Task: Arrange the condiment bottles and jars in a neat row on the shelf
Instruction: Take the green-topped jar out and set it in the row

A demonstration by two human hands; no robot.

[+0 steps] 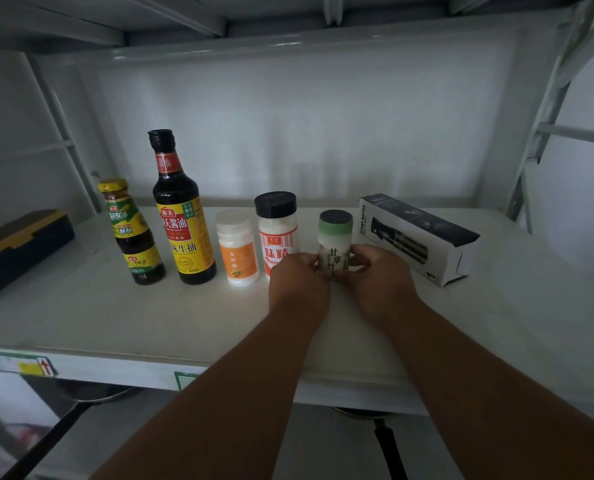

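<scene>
Two bare forearms reach in from the near edge over the white shelf (115, 327). At their far ends the left hand (297, 275) and the right hand (380, 277) close around the lower half of a green-capped jar (335, 244), one on each side, fingertips pressed to its label; the jar stands upright on the shelf board. Level with it, running left, stand a black-capped jar with a red label (276, 230), touching or almost touching the left hand, then a white jar with an orange label (237, 249), a tall dark soy sauce bottle (181, 216), and a shorter yellow-capped bottle (129, 233), all upright in a rough row. Right of the held jar, a spray bottle box (416, 237) lies on its side, angled toward the far left. At the shelf's left end sits a dark case with a yellow trim (15, 244).
</scene>
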